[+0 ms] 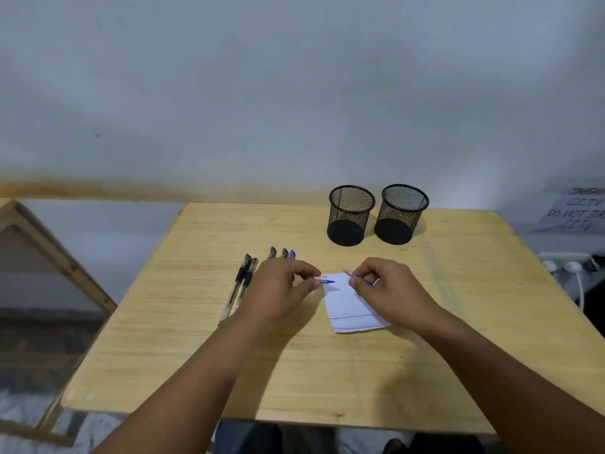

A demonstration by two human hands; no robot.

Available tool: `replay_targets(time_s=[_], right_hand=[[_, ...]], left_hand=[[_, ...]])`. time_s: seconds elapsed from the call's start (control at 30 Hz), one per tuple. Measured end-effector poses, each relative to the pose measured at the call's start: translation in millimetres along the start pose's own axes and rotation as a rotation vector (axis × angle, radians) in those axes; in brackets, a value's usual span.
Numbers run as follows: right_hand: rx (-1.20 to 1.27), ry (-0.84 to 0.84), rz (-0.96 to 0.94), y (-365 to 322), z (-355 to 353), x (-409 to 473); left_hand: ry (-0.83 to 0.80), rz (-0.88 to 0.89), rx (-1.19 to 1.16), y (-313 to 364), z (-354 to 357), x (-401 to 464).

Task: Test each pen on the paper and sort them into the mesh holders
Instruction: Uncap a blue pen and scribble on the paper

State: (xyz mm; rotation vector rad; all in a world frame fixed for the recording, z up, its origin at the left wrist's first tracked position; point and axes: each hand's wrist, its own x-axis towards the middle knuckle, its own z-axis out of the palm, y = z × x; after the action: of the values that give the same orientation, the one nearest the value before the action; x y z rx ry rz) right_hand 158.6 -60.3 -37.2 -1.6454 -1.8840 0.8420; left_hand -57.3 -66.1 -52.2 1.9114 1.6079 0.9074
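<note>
Left hand [281, 283]: pinches a blue pen cap [322, 280] at the paper's left edge, probably held aside to be refitted afterwards.
Right hand [386, 286]: grips the uncapped blue pen [358, 279] in a writing hold, tip over the paper's top, ready to test it.
Paper [350, 306]: small white sheet lying flat on the surface [327, 371] between the hands.
Waiting pens: two black-capped pens [240, 283] lie side by side left of the left hand; three more tips [283, 253] show beyond its knuckles.
Mesh holders [376, 214]: two black cups upright, side by side, beyond the paper; both appear empty, so sorting looks barely begun.
</note>
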Motion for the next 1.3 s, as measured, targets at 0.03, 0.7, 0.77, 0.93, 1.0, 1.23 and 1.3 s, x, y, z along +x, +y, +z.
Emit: replay_targets(time_s=[0.03, 0.7, 0.77, 0.93, 1.0, 1.23, 1.3], right_hand=[[0.081, 0.003, 0.045, 1.5, -0.4, 1.4], [0.746, 0.246, 0.094, 8.8, 9.6, 5.1], [0.692, 0.257, 0.056, 9.4, 10.6, 7.4], [0.511, 0.21, -0.081, 7.7, 13.3, 11.6], [0.399, 0.153, -0.148, 6.2, 15.6, 13.2], [0.302, -0.019, -0.132, 12.8, 30.3, 19.6], [0.298, 0.008, -0.117, 17.8, 34.4, 21.0]], left_hand=[[0.033, -0.025, 0.041, -1.2, 2.1, -1.3], [0.166, 0.032, 0.39, -9.4, 42.7, -24.7], [0.129, 0.086, 0.332, -2.7, 46.2, -38.6], [-0.075, 0.157, 0.364, 1.3, 55.8, -59.8], [-0.102, 0.147, 0.374, 0.7, 56.8, -60.4], [-0.122, 0.129, 0.372, -5.5, 58.4, -57.7], [-0.126, 0.129, 0.371, -6.1, 58.8, -57.7]])
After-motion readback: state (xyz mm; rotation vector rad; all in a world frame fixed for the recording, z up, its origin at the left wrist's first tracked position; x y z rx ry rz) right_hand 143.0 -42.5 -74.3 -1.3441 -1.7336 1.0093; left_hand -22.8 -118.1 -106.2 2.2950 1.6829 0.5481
